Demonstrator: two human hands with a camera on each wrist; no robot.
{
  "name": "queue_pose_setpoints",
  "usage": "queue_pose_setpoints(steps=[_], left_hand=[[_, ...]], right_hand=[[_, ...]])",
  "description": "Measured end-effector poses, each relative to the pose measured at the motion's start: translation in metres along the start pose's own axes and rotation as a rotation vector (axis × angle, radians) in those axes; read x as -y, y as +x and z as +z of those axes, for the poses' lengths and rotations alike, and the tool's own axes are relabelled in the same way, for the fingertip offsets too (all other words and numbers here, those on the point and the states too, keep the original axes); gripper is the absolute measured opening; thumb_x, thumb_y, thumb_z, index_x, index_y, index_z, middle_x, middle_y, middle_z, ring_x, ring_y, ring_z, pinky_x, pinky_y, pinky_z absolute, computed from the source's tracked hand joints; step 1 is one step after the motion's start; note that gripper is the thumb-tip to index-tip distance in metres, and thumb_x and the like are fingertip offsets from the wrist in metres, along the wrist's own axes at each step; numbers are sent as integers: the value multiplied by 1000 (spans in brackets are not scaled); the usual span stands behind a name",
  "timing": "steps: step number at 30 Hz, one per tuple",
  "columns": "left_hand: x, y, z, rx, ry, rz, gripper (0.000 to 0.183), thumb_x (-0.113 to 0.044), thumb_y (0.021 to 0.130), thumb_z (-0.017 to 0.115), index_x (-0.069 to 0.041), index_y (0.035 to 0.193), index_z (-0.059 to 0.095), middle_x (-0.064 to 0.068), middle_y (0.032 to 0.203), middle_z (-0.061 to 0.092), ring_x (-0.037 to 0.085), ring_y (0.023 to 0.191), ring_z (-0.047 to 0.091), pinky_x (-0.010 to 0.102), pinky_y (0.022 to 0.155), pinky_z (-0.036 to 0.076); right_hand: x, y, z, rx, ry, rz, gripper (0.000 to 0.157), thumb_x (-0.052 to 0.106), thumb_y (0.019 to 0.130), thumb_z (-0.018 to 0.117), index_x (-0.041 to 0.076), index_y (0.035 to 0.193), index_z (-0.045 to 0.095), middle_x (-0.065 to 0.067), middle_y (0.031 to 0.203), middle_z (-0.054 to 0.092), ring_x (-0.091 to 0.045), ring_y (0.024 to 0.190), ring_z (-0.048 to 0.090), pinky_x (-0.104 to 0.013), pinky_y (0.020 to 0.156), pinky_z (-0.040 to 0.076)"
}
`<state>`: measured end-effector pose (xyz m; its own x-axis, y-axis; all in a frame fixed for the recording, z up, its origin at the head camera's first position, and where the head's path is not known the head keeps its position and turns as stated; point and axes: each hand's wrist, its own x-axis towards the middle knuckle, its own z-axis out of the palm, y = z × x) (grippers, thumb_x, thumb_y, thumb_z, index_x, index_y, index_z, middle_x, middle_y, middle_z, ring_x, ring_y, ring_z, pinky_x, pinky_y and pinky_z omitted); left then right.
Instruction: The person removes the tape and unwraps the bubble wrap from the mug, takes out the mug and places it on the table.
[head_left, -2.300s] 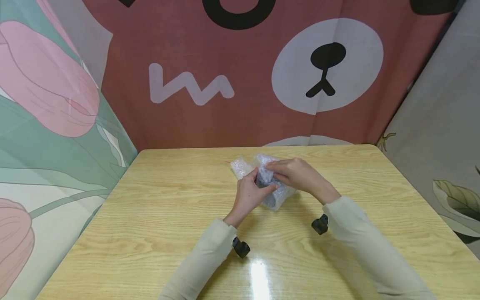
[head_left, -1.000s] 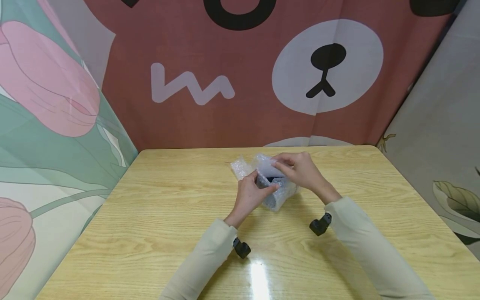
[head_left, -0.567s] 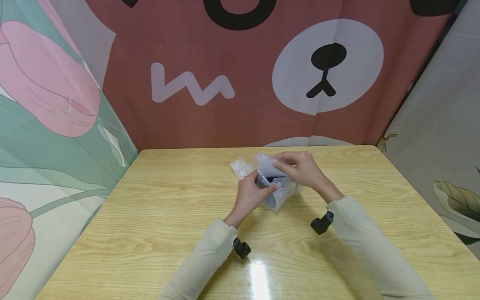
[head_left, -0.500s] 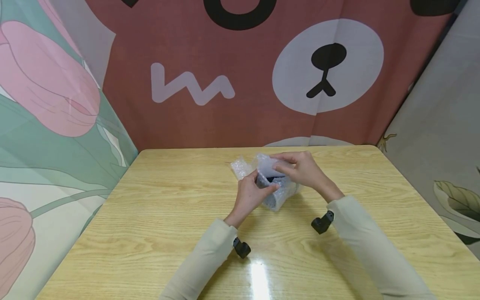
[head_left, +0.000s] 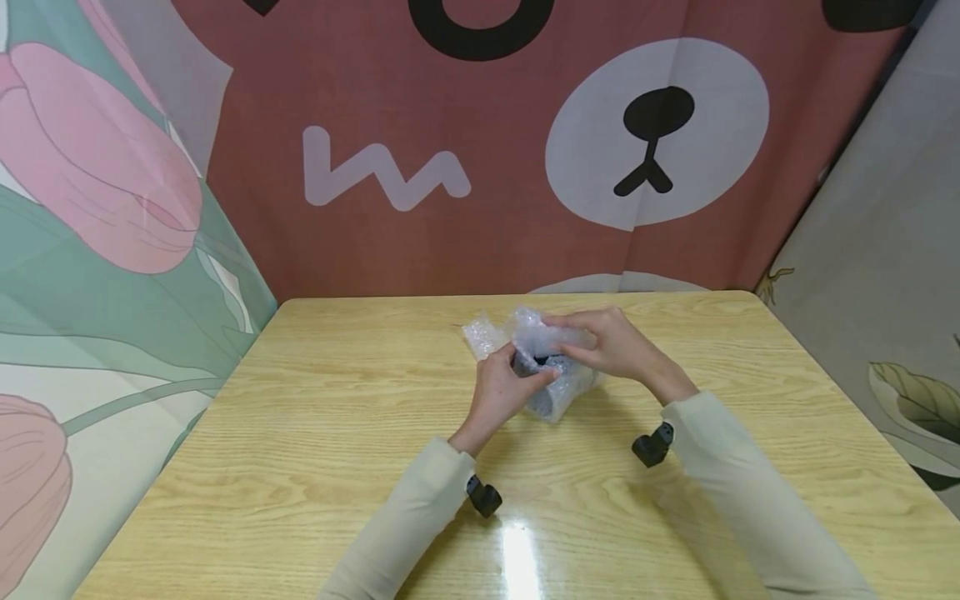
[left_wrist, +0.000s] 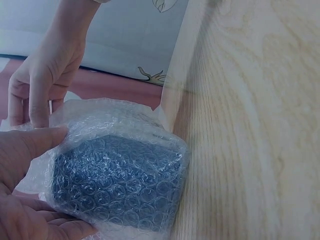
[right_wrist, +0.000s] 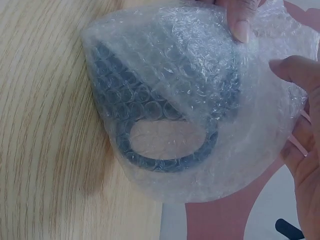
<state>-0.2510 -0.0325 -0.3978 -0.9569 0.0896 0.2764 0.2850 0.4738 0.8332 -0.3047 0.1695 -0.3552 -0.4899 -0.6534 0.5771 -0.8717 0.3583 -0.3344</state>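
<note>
A dark mug [head_left: 553, 393] lies wrapped in clear bubble wrap [head_left: 542, 340] in the middle of the wooden table [head_left: 315, 417]. My left hand [head_left: 498, 387] grips the wrapped mug from its left side, thumb on the near face. My right hand [head_left: 609, 343] pinches a flap of the wrap and holds it over the mug's top. The left wrist view shows the dark wrapped mug [left_wrist: 117, 182] beside my left thumb [left_wrist: 30, 145], with my right hand [left_wrist: 40, 85] behind. In the right wrist view the mug's handle [right_wrist: 165, 145] shows through the wrap under my right fingertip [right_wrist: 240, 22].
A loose end of bubble wrap [head_left: 480, 335] lies on the table just left of the mug. Printed cloth screens [head_left: 480, 167] close off the table's far, left and right sides. Black wrist cameras [head_left: 483, 497] sit under both sleeves.
My right hand has lowered the raised flap of bubble wrap over the mug's top and its wrist has shifted a little right. The left hand has kept its grip.
</note>
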Motion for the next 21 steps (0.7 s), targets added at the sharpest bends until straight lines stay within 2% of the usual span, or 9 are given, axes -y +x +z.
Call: queue_pose_setpoints(steps=[4,6,9,13,18,21], left_hand=[[0,-1,-1,3,5,8,37,-39,79,81,-10,96,64,-1,74,60,8,56,45,25,48,36],[0,-1,-1,4,4,15,37,-38,79,81,-10,97,65,-2,76,61,8,57,47,25,48,38],[0,-1,0,1,-2,30,38,-37,79,81,-11,103,67,-4,81,64,7,60,50,25,51,41],[1,-1,0,-4,-11,45,39,-36,79,82,-11,107,67,-4,78,63,8,56,46,26,50,39],[1,0,0,-7,-13,45,42,-36,79,82,-11,110,67,-3,74,62,8,53,41,26,49,36],[1,0,1,-12,-8,40,46,-36,79,82,-11,114,67,-1,84,67,7,58,46,25,52,40]], right_hand=[[-1,-1,0,-11,-5,-56,34,-3,82,74,3,116,71,-12,102,72,-9,65,63,-28,55,51],[-2,-1,1,-27,-20,-85,34,-6,81,74,2,114,72,-12,99,72,-12,66,65,-28,54,52],[-1,-1,1,-61,-50,-118,34,-8,78,75,2,110,73,-12,99,72,-18,77,69,-29,59,55],[-1,-2,1,-96,-71,-129,34,-10,77,75,2,109,74,-12,101,72,-23,83,70,-32,62,56],[-1,-3,2,-125,-80,-132,34,-11,75,76,3,107,75,-12,101,72,-24,82,71,-33,62,57],[1,-2,2,-142,-81,-139,33,-11,75,76,3,106,75,-12,101,72,-24,82,71,-33,62,57]])
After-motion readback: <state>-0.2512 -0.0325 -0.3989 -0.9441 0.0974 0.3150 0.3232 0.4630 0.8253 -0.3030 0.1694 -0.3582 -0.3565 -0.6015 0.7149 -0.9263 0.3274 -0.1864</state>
